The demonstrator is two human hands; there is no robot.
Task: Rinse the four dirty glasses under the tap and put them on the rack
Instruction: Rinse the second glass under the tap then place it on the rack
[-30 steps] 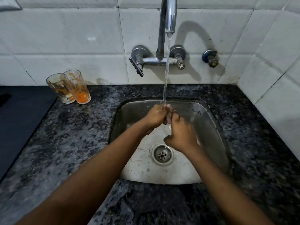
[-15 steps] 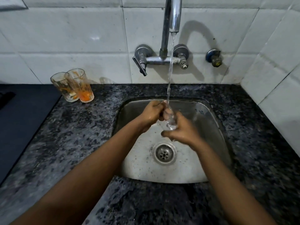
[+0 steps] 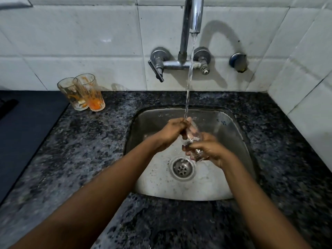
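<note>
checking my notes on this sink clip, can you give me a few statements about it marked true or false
1. Water runs from the chrome wall tap onto the clear glass held over the steel sink. True.
2. Only the left hand holds the clear glass. False: the right hand also has a grip on it, lower down.
3. Two orange-stained glasses stand on the dark speckled stone counter, left of the sink. True.
4. The stained glasses lie on their sides. False: both stand upright, close together by the white tiled wall.
5. A drying rack stands to the right of the sink. False: no rack is in view.
</note>
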